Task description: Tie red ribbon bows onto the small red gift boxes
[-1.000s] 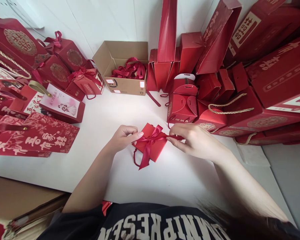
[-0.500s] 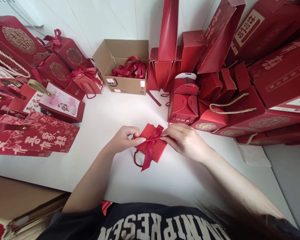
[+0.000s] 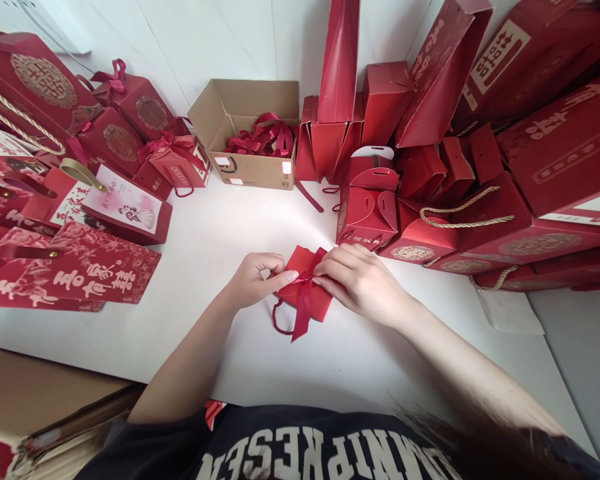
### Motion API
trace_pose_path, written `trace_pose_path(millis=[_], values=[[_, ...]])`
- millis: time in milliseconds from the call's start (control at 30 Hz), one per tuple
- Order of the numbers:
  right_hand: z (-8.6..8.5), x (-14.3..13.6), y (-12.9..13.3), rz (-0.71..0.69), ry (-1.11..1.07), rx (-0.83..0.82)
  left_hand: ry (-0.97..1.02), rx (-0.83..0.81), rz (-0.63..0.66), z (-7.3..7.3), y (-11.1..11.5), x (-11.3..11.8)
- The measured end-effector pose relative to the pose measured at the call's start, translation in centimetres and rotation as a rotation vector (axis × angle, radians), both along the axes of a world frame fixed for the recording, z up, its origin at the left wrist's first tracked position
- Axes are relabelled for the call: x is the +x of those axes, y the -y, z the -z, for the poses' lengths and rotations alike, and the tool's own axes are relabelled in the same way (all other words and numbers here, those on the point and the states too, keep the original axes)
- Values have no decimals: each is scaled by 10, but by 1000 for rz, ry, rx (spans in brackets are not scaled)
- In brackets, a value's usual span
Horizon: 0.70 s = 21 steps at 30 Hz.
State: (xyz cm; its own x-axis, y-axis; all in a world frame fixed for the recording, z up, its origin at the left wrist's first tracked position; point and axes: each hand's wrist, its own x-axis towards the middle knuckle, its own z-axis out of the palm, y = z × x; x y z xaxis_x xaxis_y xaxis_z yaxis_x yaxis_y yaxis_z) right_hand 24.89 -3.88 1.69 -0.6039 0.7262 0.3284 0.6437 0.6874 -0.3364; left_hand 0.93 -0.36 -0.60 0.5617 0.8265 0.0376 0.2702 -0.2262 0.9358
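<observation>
A small red gift box (image 3: 321, 303) rests on the white table in front of me, with a dark red ribbon (image 3: 303, 310) tied across it in a bow. From its lower left side loops a twisted cord handle (image 3: 279, 325). My left hand (image 3: 260, 279) pinches the ribbon's left loop between thumb and curled fingers. On the right, my right hand (image 3: 363, 280) is closed on the ribbon beside the knot, its fingertips hiding part of the bow and the box's upper right.
A cardboard box (image 3: 255, 167) with loose red ribbons (image 3: 265, 139) stands at the back. Red gift boxes and bags (image 3: 105, 267) crowd the left side. More red boxes (image 3: 367, 213) are stacked along the right. White tabletop (image 3: 280, 380) lies between me and the gift box.
My right hand has moved left, closer to the knot. My left hand has shifted slightly right, and the hanging ribbon tail now points more straight down.
</observation>
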Motion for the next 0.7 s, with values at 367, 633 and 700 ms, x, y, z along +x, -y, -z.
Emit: trace_pose_path(millis=[367,633,700], values=[[-6,-6,5,143,-187,-288,-13,151,-56,3,7,11],[-12,-6,8,242,-196,-407,68,-4,-44,8,5,13],[-15,-1,8,297,-197,-467,84,-29,-57,8,6,14]])
